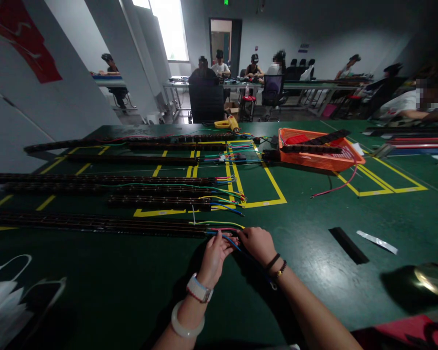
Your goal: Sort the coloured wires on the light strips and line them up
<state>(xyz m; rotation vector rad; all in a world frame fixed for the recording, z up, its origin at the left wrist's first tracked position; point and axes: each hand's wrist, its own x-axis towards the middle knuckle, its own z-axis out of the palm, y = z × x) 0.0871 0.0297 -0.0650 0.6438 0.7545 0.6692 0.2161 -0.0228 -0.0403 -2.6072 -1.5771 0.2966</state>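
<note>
Two-handed, fiddling with the loose wires (222, 223) of the closest black cable bundle (131, 225), lying left of and nearer than the orange basket (306, 160), ends right at the fingertips. Holding the left hand (216, 255) half open, palm turned inward, touching the blue wire (230, 239). Curling the right hand (258, 245) in narrow over the wires, knuckles up, can't tell the exact catch. Angling both forearms (310, 308) inward, meeting left of the basket.
</note>
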